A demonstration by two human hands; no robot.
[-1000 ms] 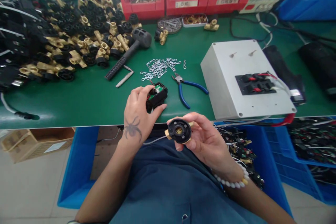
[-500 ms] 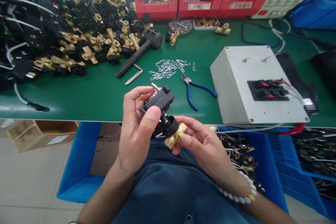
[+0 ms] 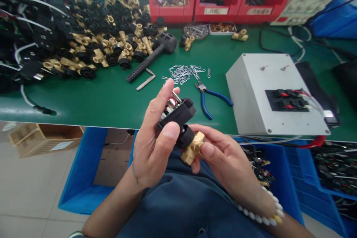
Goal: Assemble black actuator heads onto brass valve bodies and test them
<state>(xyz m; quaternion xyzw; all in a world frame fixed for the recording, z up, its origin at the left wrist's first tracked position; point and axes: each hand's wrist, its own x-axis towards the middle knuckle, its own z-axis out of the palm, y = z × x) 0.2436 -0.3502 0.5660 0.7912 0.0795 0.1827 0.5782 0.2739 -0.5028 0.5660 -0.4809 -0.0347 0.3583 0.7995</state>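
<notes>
While the hands point(image 3: 152, 141) point(image 3: 227, 156) clamp the black housing point(image 3: 182, 112) and brass fitting point(image 3: 193, 148), both long axes slant away rightward.

A black housing point(image 3: 179, 114) and a brass-gold fitting point(image 3: 192, 148) stand out on my remote feed against a dark blue garment point(image 3: 181, 202); I see a green worktop point(image 3: 92, 98), blue-handled pliers point(image 3: 218, 95), silvery clips point(image 3: 182, 74), red bins point(image 3: 212, 17) with whitish labels point(image 3: 216, 11), a light grey box point(image 3: 251, 78), and one yellow bead point(image 3: 277, 218) punctuating a pale beaded bracelet point(image 3: 259, 218).
</notes>
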